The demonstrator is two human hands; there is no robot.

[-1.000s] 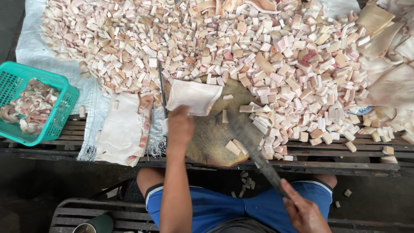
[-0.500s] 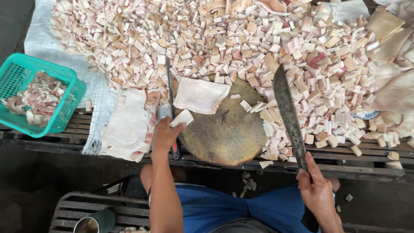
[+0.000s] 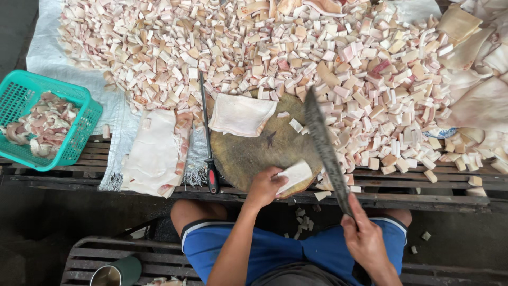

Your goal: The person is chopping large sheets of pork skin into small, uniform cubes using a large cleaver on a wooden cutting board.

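My left hand (image 3: 264, 185) holds a pale strip of pork skin (image 3: 295, 176) at the near edge of a round wooden chopping block (image 3: 254, 151). My right hand (image 3: 364, 238) grips a long dark cleaver (image 3: 323, 145) whose blade slants up across the block's right side, just right of the strip. A larger white slab of skin (image 3: 241, 114) lies at the far side of the block. Behind it spreads a big heap of small cut cubes (image 3: 275, 47).
A sharpening steel with a red handle (image 3: 208, 137) lies left of the block. White slabs (image 3: 153, 151) rest further left on cloth. A teal basket (image 3: 42, 122) holds scraps at far left. Uncut skin pieces (image 3: 481, 100) pile at right. A green cup (image 3: 116, 273) stands below.
My left hand has carried the strip from the block's left edge to its near right edge. The cleaver has swung in from the right and now hangs over the block beside the strip.
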